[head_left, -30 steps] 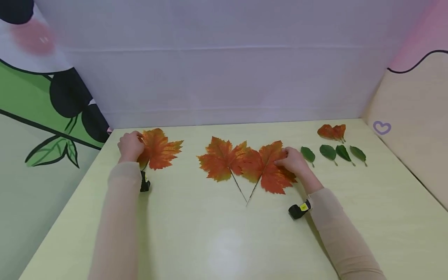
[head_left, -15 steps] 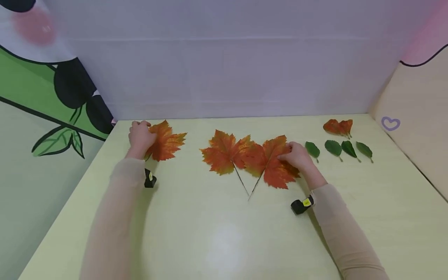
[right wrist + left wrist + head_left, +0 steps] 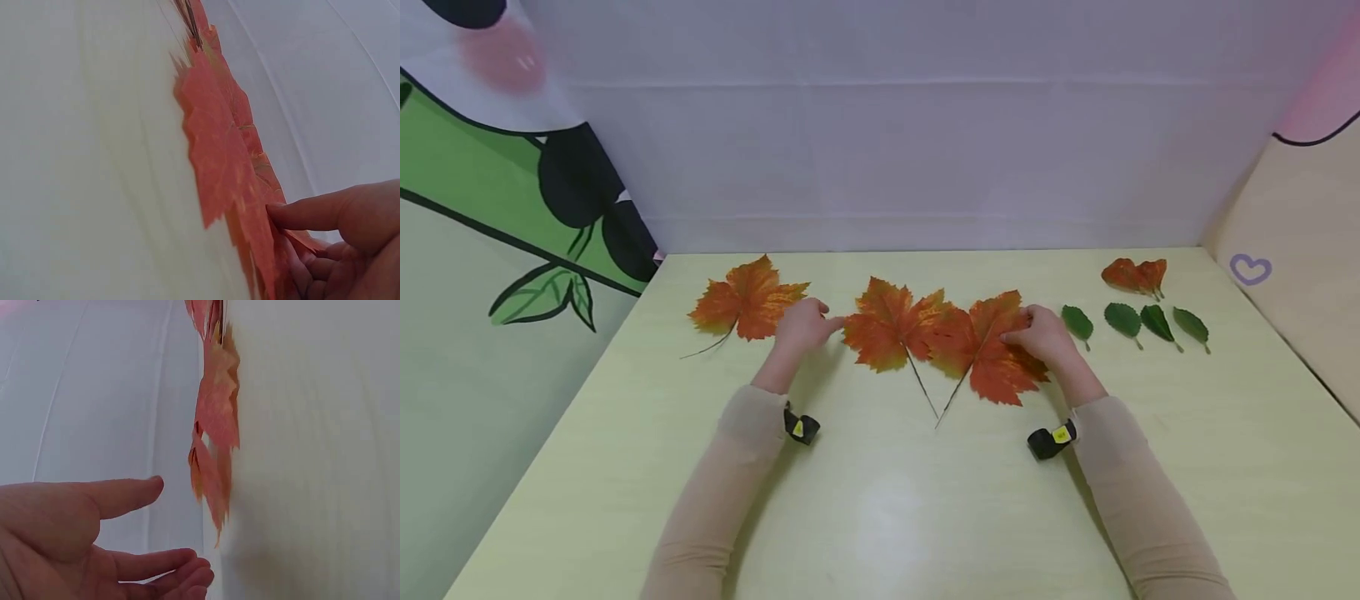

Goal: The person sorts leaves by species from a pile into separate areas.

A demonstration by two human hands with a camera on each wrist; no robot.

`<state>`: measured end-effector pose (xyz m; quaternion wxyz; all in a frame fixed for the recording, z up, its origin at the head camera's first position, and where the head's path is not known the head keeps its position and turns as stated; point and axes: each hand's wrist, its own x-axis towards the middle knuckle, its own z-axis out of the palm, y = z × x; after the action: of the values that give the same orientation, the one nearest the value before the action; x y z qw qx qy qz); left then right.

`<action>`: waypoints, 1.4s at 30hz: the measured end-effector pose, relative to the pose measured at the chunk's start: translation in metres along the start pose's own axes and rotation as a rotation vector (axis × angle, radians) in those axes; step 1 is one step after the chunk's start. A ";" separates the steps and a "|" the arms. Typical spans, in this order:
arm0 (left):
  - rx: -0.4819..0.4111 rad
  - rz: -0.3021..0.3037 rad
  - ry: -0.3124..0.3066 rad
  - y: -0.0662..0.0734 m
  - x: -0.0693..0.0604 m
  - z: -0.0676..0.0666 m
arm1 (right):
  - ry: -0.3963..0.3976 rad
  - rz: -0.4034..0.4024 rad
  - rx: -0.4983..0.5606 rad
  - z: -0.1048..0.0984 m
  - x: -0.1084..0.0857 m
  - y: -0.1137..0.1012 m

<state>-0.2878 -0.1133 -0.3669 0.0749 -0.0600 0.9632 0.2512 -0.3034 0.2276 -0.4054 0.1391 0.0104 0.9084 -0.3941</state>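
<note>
Three orange-red maple leaves with thin dark stems lie along the far part of the table. My right hand pinches the edge of the right maple leaf; its thumb presses on top, the fingers partly hidden beneath. That leaf overlaps the middle maple leaf. My left hand is between the middle leaf and the left maple leaf, in front of the latter's right tip. In the left wrist view the left thumb and fingers are spread apart, with nothing between them, close to a leaf's tip.
Several small green leaves lie in a row at the far right. Behind them are small red-brown leaves. A pale curtain-like backdrop rises at the table's far edge. Both wrists wear black cameras.
My left hand has let go of the left maple leaf and moved right, toward the middle leaf. The right hand keeps its pinch. The head view has shifted slightly.
</note>
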 end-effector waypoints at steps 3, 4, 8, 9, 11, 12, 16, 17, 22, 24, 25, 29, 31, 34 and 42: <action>0.028 -0.008 -0.051 0.009 -0.001 0.015 | 0.000 0.000 -0.001 0.000 0.001 0.002; 0.033 -0.021 -0.059 0.011 -0.001 0.019 | -0.002 0.000 -0.002 0.000 0.001 0.002; 0.118 -0.060 -0.065 0.020 -0.002 0.032 | -0.003 -0.003 -0.018 -0.001 0.002 0.004; 0.138 -0.067 -0.068 0.022 -0.002 0.034 | 0.000 -0.003 -0.020 -0.001 0.002 0.004; 0.182 -0.062 -0.063 0.024 -0.004 0.038 | 0.008 -0.009 -0.023 -0.001 0.002 0.004; 0.201 -0.056 -0.056 0.025 -0.004 0.039 | 0.011 -0.011 -0.023 -0.001 0.002 0.004; 0.268 -0.034 -0.046 0.024 -0.008 0.042 | 0.000 -0.007 -0.025 0.002 0.001 0.003; 0.279 -0.029 -0.047 0.024 -0.009 0.042 | -0.003 -0.007 -0.026 0.003 0.001 0.003; 0.281 0.009 -0.034 0.022 -0.010 0.043 | 0.007 -0.008 -0.028 0.005 0.000 0.003; 0.268 0.022 -0.030 0.022 -0.008 0.042 | 0.009 -0.006 -0.027 0.004 0.000 0.002; 0.250 0.024 -0.031 0.022 -0.007 0.041 | 0.006 -0.003 -0.023 0.004 0.000 0.002; 0.152 0.048 -0.036 0.020 -0.003 0.039 | 0.005 -0.005 -0.029 0.002 0.001 0.000; 0.084 0.067 -0.049 0.019 -0.001 0.039 | 0.003 -0.006 -0.031 0.002 0.001 0.000; 0.016 0.093 -0.073 0.018 0.000 0.038 | 0.001 -0.002 -0.037 0.001 0.001 -0.001; -0.050 0.074 -0.087 0.011 0.003 0.038 | -0.013 0.011 -0.025 0.002 0.000 -0.001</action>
<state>-0.2883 -0.0854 -0.3946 0.1058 -0.0150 0.9540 0.2801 -0.3031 0.2255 -0.4054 0.1472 0.0112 0.9123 -0.3819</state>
